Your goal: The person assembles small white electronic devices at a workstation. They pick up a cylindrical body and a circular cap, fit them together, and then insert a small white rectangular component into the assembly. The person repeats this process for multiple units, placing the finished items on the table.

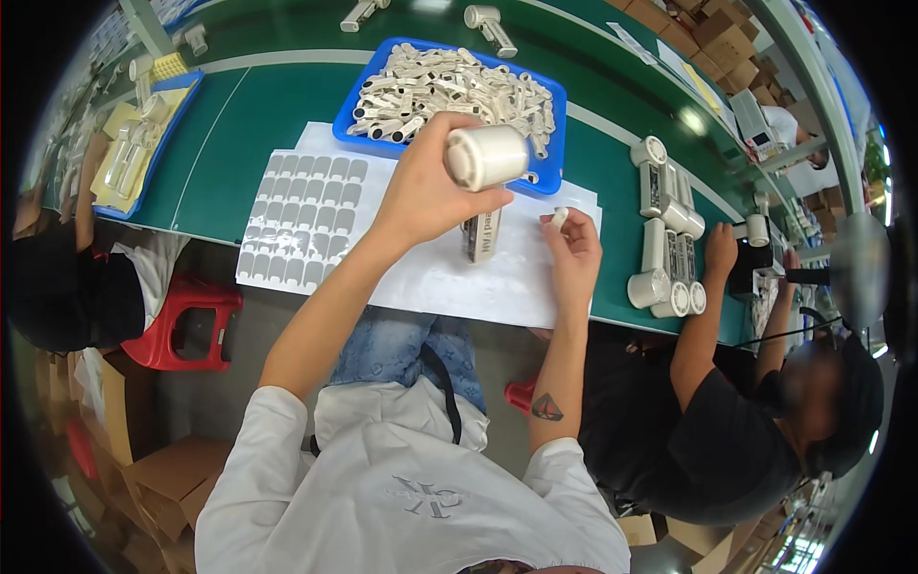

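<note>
My left hand (413, 196) is wrapped round a white handheld fan (490, 156), its round head up toward me and its handle pointing down over white paper (516, 287). Between the fingertips of my right hand (576, 253) is a small white plastic piece (558, 219), its kind unclear; the hand sits to the right of the fan, apart from it. Beyond both hands stands a blue tray (382, 146) heaped with small white parts with dark ends (449, 86). Left of my left hand lies a sheet of grey stickers (304, 220) in rows.
Several white fans (669, 230) lie on the green table (612, 172) at right, beside a co-worker's hand (722, 251). More fans (492, 31) lie at the far side. At left are another blue tray (143, 206), another person and a red stool (182, 320).
</note>
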{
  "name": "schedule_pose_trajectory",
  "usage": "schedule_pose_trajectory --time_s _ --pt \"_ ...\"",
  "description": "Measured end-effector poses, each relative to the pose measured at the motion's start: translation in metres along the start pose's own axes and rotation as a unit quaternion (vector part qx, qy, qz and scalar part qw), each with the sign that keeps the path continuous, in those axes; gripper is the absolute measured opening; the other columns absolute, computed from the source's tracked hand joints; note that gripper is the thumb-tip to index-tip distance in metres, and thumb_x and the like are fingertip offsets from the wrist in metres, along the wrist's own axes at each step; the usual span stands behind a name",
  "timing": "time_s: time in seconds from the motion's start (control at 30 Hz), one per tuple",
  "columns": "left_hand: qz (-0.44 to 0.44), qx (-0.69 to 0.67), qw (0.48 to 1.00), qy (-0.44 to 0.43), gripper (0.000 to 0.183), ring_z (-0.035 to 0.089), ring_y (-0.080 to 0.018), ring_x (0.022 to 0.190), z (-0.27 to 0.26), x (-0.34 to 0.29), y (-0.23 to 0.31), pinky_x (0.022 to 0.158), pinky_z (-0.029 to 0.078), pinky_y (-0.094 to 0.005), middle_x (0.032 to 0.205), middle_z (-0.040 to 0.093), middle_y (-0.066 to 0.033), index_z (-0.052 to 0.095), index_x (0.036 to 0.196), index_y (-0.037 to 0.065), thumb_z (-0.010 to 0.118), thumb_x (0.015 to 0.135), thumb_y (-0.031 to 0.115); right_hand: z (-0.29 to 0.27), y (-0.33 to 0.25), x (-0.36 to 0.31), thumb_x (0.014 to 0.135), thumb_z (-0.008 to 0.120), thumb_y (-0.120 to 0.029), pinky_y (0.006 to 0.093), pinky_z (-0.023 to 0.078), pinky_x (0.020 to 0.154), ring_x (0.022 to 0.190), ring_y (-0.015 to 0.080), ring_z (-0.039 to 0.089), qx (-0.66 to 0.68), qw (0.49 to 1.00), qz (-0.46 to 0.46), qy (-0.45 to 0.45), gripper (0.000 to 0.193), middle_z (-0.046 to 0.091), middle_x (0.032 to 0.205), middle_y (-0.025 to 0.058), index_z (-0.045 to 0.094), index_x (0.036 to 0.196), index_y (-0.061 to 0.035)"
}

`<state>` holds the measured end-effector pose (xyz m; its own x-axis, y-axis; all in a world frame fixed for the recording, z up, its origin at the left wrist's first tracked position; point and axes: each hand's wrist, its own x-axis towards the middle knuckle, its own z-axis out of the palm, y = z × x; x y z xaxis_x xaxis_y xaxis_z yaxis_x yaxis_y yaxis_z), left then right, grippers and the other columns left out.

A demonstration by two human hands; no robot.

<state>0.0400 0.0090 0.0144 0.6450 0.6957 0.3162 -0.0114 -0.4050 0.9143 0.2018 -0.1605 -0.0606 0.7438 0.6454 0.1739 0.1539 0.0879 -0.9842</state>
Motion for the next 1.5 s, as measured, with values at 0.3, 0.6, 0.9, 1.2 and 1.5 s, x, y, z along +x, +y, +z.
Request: schedule_pose_trajectory --time_s 0.3,0.6,0.9,1.2,1.5 --pt "-0.006 0.014 0.996 0.090 0.073 0.054 -0.0229 0.121 -0.016 -0.047 -0.050 0.093 0.052 -0.0371 0.137 0.046 -0.0140 0.043 0.141 0.008 0.081 0.078 0.016 -0.001 -0.011 0.004 0.097 0.055 -0.007 0.0207 0.044 0.072 0.085 0.0064 0.059 -0.022 1.000 -0.016 0.008 0.040 0.072 0.100 0.0103 0.050 0.137 -0.0046" --pt "-0.084 0.060 0.995 -0.013 0.063 0.058 -0.0209 0.114 -0.045 -0.052 -0.055 0.076 0.055 -0.0322 0.123 0.058 -0.0110 0.052 0.134 0.006 0.080 0.079 0.018 -0.024 -0.016 -0.001 0.099 0.055 -0.010 0.0251 0.050 0.081 0.088 0.0102 0.062 -0.129 0.988 -0.024 -0.080 0.033 0.068 0.105 0.0059 0.059 0.130 -0.0032" --pt "-0.172 0.245 0.947 -0.114 0.051 0.056 -0.0164 0.086 -0.045 -0.013 -0.033 0.074 0.042 -0.0286 0.096 0.064 -0.0056 0.061 0.113 0.003 0.082 0.075 0.029 -0.018 -0.065 -0.006 0.088 0.068 -0.014 0.0317 0.050 0.062 0.070 0.0206 0.066 -0.349 0.932 -0.008 -0.093 0.025 0.070 0.085 0.0129 0.070 0.110 -0.0036" --pt "0.120 0.174 0.965 -0.155 0.061 0.055 -0.0312 0.117 -0.044 -0.014 -0.038 0.097 0.043 -0.0381 0.125 0.058 -0.0136 0.061 0.121 0.007 0.083 0.064 0.010 -0.009 -0.059 -0.010 0.086 0.072 -0.016 0.0295 0.047 0.058 0.064 0.0170 0.062 -0.227 0.960 -0.124 -0.103 0.018 0.066 0.076 0.0105 0.073 0.101 -0.0056" --pt "0.105 0.208 0.947 -0.223 0.034 0.059 -0.0299 0.094 -0.021 -0.003 -0.032 0.083 0.046 -0.0384 0.092 0.062 -0.0092 0.063 0.092 0.006 0.082 0.063 0.007 0.021 -0.069 -0.017 0.094 0.064 -0.011 0.0192 0.039 0.045 0.051 0.0056 0.050 0.048 0.987 0.127 -0.087 0.018 0.062 0.066 0.0028 0.073 0.103 0.0017"
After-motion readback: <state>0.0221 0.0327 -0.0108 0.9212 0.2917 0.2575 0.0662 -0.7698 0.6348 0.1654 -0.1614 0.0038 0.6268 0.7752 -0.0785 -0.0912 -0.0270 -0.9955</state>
